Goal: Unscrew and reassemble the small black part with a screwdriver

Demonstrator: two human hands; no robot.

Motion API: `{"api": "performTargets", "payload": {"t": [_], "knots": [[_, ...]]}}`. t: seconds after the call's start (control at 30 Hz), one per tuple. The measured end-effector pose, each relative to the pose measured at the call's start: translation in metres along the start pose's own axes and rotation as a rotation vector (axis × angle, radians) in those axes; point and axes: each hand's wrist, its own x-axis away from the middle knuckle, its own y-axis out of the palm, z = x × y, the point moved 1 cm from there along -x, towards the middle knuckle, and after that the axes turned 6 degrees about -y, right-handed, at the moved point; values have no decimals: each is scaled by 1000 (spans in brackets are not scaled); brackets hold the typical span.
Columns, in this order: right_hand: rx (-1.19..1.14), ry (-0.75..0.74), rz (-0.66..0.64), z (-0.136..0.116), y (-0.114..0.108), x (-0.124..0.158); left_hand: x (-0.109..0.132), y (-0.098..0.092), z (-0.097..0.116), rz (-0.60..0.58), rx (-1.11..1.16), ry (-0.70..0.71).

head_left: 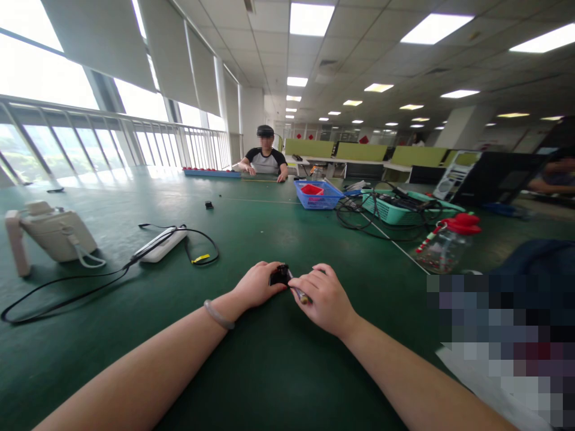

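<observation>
Just above the green tabletop, my left hand [257, 284] grips a small black object [281, 275] between thumb and fingers. Its exact kind is hard to make out. My right hand [327, 299] is closed on a slim pen-like tool [300, 294], with a brass-coloured butt end pointing down toward me. The tool's other end meets the right side of the black object, though my fingers hide the tip. Both hands are close together at the middle of the view, and a pale bangle [218, 315] circles my left wrist.
Left on the green table [242, 239] are a white power bank [162, 244] with a black cable and a cream bottle [58, 233]. A blue basket [318, 200], a teal basket [389, 209] of cables and a red-lidded jar [449, 242] stand right. A person [265, 158] sits opposite.
</observation>
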Motion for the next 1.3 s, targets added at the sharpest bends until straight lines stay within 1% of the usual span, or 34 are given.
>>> {"api": "performTargets", "payload": {"t": [0.13,0.3,0.37,0.43,0.57,0.67,0.73,0.8,1.0,1.07,1.2,1.3], "knots": [[-89,137,78,4,0,-1,0,1,-2,-33,-18,-25],[-158,397,142,17,-2,1,0,1,-4,-83,-34,-3],[-228,513,185,23,-2,4,1,-1,-3,-90,-26,4],[-347,600,231,29,-1,6,2,-3,-1,-93,-22,3],[-578,708,291,36,12,12,2,-7,4,-113,-12,36],[-683,761,275,39,22,14,2,-9,6,-120,-5,46],[-694,754,243,40,23,14,2,-10,6,-123,-3,44],[-651,707,208,37,19,12,2,-10,6,-124,-2,50],[-375,497,76,19,1,3,3,-8,4,-100,-20,78],[-307,452,74,14,-1,1,3,-7,4,-90,-28,82],[-309,470,109,12,-1,2,3,-6,5,-83,-37,80],[-356,492,103,13,-2,1,3,-6,4,-83,-35,85]]}}
